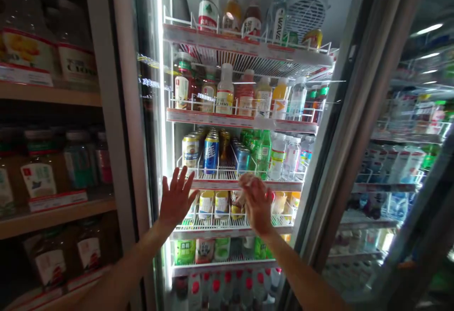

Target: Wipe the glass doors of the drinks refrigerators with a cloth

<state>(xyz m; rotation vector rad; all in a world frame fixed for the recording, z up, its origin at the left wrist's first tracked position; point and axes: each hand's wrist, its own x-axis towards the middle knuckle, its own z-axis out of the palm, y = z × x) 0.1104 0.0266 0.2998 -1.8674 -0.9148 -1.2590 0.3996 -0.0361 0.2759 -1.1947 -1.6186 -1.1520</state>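
Note:
My left hand (175,198) is raised with its fingers spread, holding nothing, in front of the lower left shelves of a lit drinks fridge. My right hand (258,207) grips a crumpled pale cloth (245,179) level with the middle shelf's front edge (213,184). Reflections suggest a glass pane between my hands and the drinks; whether either hand touches it, I cannot tell. Behind the hands stand a blue can (211,155), a white-and-gold can (190,151) and a green bottle (264,154). My right hand partly hides the bottles on the shelf below.
Upper wire shelves hold several bottles, among them a clear WAVE bottle (278,20). A metal door frame (358,112) runs down the right, with another stocked fridge beyond it. On the left, a wooden shelf (53,94) carries large juice bottles (38,169).

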